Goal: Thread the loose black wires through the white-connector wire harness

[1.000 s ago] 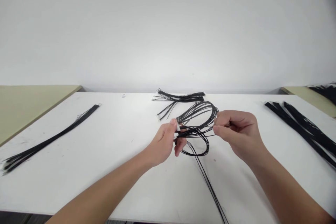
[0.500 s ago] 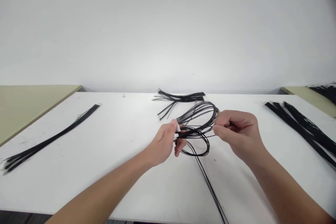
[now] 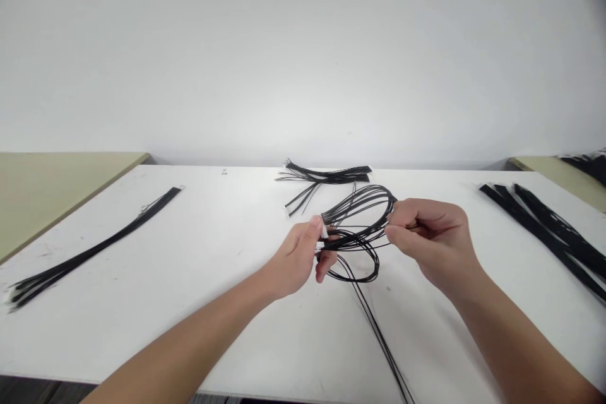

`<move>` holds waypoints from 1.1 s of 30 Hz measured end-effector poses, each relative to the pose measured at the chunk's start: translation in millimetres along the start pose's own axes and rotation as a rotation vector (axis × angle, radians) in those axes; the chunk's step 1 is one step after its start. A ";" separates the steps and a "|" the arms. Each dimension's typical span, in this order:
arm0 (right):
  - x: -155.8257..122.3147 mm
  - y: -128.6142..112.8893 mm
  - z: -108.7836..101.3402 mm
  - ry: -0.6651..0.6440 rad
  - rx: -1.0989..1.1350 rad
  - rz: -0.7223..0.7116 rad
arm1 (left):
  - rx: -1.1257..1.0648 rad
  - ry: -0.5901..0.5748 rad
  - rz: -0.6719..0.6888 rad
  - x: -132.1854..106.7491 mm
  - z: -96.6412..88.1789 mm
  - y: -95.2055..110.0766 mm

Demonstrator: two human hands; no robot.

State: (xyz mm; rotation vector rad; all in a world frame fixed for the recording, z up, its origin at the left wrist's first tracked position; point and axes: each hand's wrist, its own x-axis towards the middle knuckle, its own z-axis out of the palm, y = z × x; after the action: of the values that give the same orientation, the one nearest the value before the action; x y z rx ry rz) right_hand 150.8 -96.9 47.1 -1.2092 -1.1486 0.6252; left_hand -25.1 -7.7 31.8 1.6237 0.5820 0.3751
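Note:
Above the middle of the table, my left hand is closed around the white connectors of a black wire harness. The wires leave the connectors and bend into loops toward the right. My right hand pinches wires of the same harness at the right side of the loops; the exact wires between thumb and forefinger are partly hidden. Several long black wires hang from the harness down past the table's front edge.
Behind the hands lies a bundle of black wires with white connectors. Another black wire bundle rests at the left, and several more bundles lie at the right on the white table. A wall rises behind.
Almost nothing differs. Both hands keep their hold on the harness, and the whole view has shifted very slightly.

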 end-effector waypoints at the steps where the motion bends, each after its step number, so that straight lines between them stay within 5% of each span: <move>1: 0.6 -0.3 -0.1 0.003 -0.011 -0.001 | 0.003 -0.002 -0.009 0.0 0.2 -0.2; 7: 1.6 4.9 2.4 -0.034 -0.176 -0.024 | 0.023 -0.016 -0.019 0.1 1.6 -1.4; 12: 1.1 12.6 10.7 -0.026 -0.487 -0.478 | 0.012 -0.047 -0.038 -0.8 1.5 -3.3; 14: 2.3 13.8 13.2 -0.047 -0.497 -0.558 | -0.010 -0.075 -0.045 -1.0 1.6 -3.9; 33: 3.0 12.4 16.6 -0.152 -0.394 -0.285 | -0.099 -0.092 -0.062 -2.6 2.5 -4.4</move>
State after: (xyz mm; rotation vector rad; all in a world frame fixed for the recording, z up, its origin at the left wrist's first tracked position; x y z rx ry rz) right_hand 138.9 -84.2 35.5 -1.3074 -1.5914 0.2837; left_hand -26.5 -11.0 27.4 1.5164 0.5350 0.2771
